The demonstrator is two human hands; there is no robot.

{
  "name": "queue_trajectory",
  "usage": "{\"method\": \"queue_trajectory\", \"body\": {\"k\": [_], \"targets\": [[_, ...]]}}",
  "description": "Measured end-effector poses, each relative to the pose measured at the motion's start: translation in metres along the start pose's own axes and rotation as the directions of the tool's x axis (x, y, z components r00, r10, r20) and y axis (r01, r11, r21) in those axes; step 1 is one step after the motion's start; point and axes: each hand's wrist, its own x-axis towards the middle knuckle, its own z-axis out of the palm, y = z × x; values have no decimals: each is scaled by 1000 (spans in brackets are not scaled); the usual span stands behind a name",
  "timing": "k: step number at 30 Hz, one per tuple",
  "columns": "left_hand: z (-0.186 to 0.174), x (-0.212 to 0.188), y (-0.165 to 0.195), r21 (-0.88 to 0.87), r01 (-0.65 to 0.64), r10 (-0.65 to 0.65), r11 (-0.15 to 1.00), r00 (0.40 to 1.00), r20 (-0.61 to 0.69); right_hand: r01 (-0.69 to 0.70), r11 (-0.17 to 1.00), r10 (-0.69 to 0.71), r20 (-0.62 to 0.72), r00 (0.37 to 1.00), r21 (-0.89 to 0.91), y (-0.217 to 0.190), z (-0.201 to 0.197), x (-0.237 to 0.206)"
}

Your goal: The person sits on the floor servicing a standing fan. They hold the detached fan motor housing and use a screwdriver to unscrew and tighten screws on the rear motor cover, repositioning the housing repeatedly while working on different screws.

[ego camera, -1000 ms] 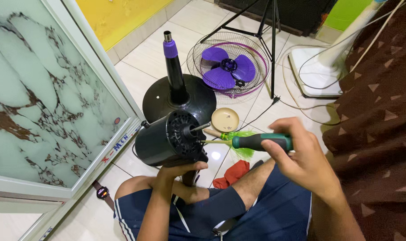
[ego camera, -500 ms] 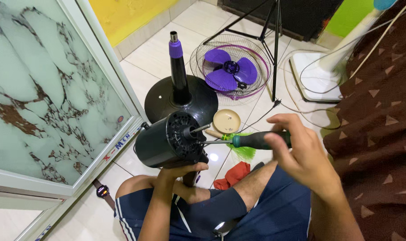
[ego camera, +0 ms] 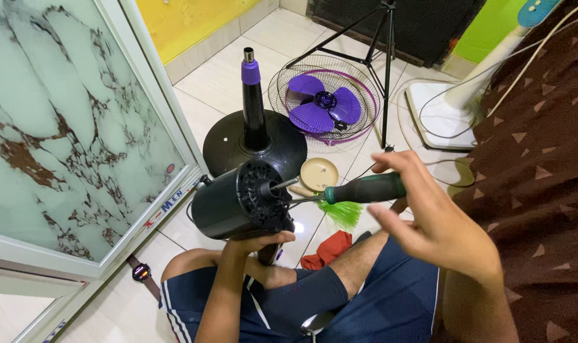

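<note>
Holding the black fan motor [ego camera: 238, 206] from underneath, the left hand [ego camera: 257, 242] is gripping it; the right hand [ego camera: 432, 213] is loosely pinching a green-handled screwdriver [ego camera: 359, 189], tip poking the motor's face.

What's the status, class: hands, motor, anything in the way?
Left hand grips black fan motor from below. Right hand turns green-handled screwdriver, tip at motor face. Nothing between tool and motor; fan base behind.
</note>
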Motion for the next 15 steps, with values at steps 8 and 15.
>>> {"method": "queue_trajectory", "body": {"k": [8,15], "targets": [[-8,-5,6,91,-89,97,992,991,-89,-620,768,640,180,747,-160,3,16,1],[-10,-6,3,-2,-59,59,998,994,-91,-23,968,24,0,1000,252,-1,15,-2]]}}
